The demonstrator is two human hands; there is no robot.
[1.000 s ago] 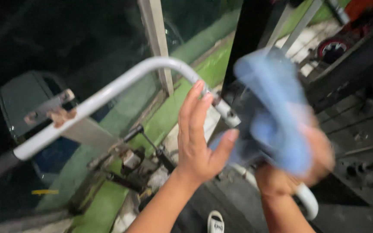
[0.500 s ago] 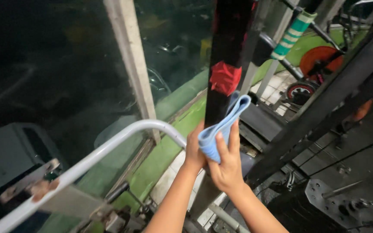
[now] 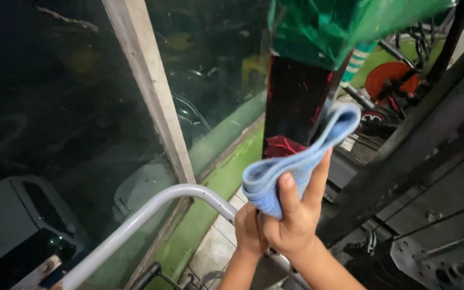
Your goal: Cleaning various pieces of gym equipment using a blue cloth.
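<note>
Close in, my right hand [image 3: 291, 225] has its grip closed on a folded blue cloth [image 3: 302, 156], pressed against a black upright post [image 3: 295, 102]. My left hand [image 3: 249, 231] sits just behind it, its grip hard to make out. The cloth's long axis runs up and to the right. A grey curved rail [image 3: 151, 215] crosses below; farther off, green plastic wrap [image 3: 328, 27] hides the post's top.

Light blue cloth [image 3: 302, 161]; glossy black post [image 3: 295, 102] with red patch; green cover [image 3: 339, 24]; grey-white rail [image 3: 151, 212].
</note>
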